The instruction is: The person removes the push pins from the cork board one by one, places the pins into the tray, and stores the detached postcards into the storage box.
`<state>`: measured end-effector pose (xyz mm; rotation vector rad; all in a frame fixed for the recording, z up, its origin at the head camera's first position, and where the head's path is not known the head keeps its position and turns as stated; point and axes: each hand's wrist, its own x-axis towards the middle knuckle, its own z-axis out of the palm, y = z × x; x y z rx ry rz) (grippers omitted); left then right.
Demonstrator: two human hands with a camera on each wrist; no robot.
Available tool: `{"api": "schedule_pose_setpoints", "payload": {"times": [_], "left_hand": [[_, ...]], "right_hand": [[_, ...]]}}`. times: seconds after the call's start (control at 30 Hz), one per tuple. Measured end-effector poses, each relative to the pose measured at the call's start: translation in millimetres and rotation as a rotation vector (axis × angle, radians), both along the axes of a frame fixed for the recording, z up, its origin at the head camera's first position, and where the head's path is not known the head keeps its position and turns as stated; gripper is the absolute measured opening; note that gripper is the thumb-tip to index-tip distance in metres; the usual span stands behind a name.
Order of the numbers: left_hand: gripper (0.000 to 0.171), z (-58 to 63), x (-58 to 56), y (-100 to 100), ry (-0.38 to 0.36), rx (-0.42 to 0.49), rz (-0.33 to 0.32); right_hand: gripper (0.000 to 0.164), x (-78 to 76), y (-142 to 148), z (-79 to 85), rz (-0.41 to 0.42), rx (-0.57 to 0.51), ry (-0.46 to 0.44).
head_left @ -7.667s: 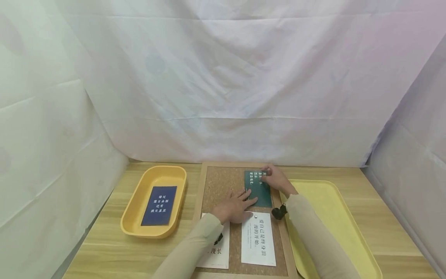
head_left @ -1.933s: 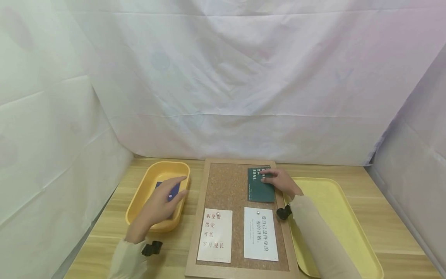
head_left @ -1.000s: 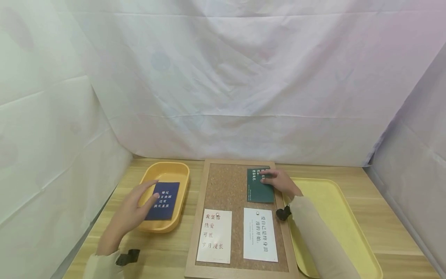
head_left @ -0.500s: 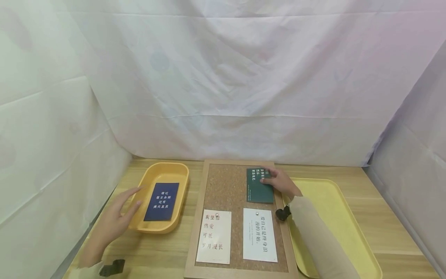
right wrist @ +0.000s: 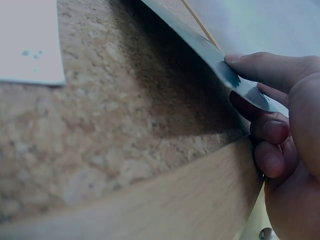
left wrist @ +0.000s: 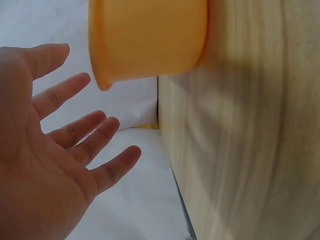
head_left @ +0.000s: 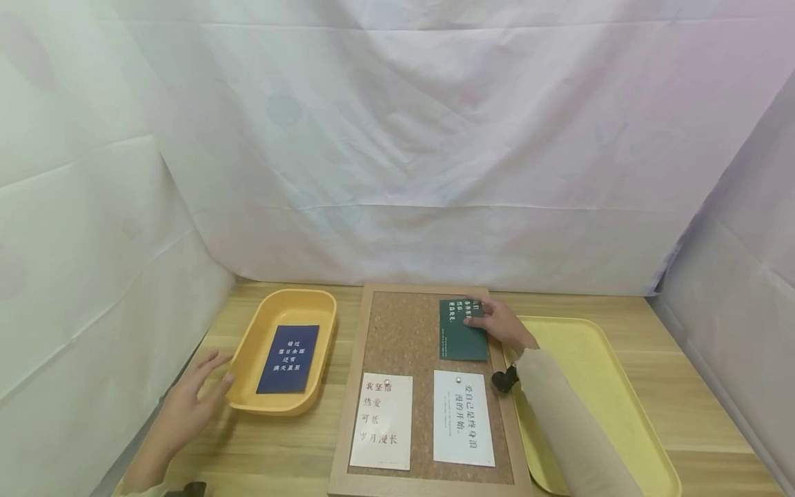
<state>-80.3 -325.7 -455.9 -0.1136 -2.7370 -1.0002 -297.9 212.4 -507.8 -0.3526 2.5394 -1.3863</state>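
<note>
Your right hand (head_left: 503, 324) pinches the green card (head_left: 461, 343), edge raised, at the corkboard's (head_left: 400, 331) far right corner; your left hand (head_left: 182, 409), left of the corkboard, holds nothing, fingers spread. Risk: a tighter pinch could crease the card.

You are at a wood-grain table (head_left: 279, 449) closed in by white cloth (head_left: 404, 138) on three sides, probably a makeshift booth.

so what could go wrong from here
The green card might crease: the right hand pinches its edge, tilted up from the cork board. The left hand could knock the orange bin, being close to its rim. The white card nearest the green one shows one pin, so it might swivel.
</note>
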Motion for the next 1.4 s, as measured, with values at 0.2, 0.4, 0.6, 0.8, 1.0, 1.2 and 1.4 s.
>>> {"api": "schedule_pose_setpoints", "payload": {"times": [0.2,0.4,0.6,0.8,1.0,1.2,1.4], "left_hand": [[0.044,-10.2,0.0,-3.3,-0.019,-0.007,-0.027],[0.045,-19.0,-2.1,-4.8,-0.011,0.008,-0.064],[0.045,-24.6,-2.7,-4.5,-0.03,0.038,-0.077],[0.048,-28.6,-1.7,-2.9,-0.098,0.015,-0.068],[0.051,-29.3,-1.8,0.2,-0.204,0.004,-0.068],[0.055,-29.1,-3.3,1.4,-0.273,0.038,-0.079],[0.055,-29.7,-4.9,3.0,-0.291,0.042,-0.057]], "right_hand": [[0.063,1.7,-1.6,2.5,-0.003,0.009,-0.011],[0.063,1.1,-2.3,1.6,-0.004,0.004,-0.006],[0.061,-0.5,-4.7,-0.5,0.014,-0.012,-0.008],[0.06,-1.1,-5.3,-2.0,0.013,-0.016,-0.01],[0.059,-1.0,-5.1,-2.8,0.008,-0.002,0.0],[0.058,-0.6,-5.8,-2.3,0.015,-0.012,0.015],[0.055,-1.6,-5.5,-3.7,0.02,-0.003,0.025]]}}
